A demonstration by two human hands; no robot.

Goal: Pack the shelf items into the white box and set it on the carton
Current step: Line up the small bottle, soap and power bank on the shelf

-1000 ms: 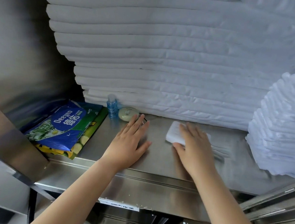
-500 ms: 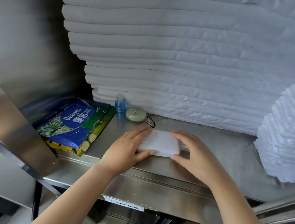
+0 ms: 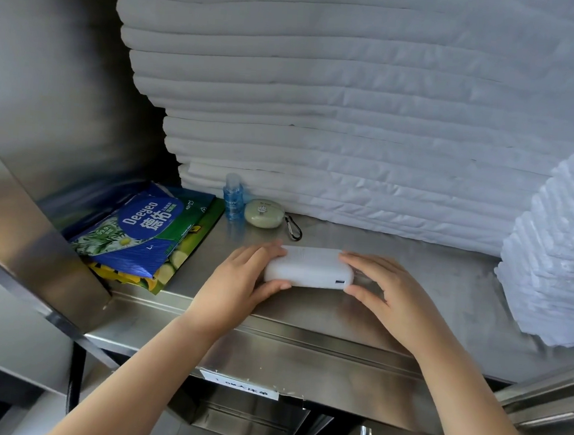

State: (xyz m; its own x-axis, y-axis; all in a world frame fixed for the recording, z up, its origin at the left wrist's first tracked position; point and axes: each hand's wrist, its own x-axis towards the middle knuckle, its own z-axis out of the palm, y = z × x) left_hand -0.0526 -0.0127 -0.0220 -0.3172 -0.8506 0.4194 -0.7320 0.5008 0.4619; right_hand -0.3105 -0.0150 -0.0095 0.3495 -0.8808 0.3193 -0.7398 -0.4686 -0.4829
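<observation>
A small white box (image 3: 309, 267) with rounded corners lies on the steel shelf (image 3: 428, 280), near its front edge. My left hand (image 3: 239, 282) grips its left end and my right hand (image 3: 386, 290) grips its right end, thumbs on the near side. Behind it, against the stacked linen, stand a small blue bottle (image 3: 233, 196) and a pale green oval case (image 3: 263, 213) with a black carabiner (image 3: 293, 227). A blue wet-wipe pack (image 3: 133, 236) lies on other flat packets (image 3: 175, 263) at the shelf's left end.
A tall stack of folded white sheets (image 3: 321, 117) fills the back of the shelf. A pile of folded white towels (image 3: 557, 255) sits at the right. A slanted steel panel (image 3: 27, 231) closes the left side. A labelled steel lip (image 3: 268, 353) runs along the front.
The white box has slid left and toward the front edge. My left hand, which lay flat on the shelf, now holds the box's left end; my right hand moved to its right end.
</observation>
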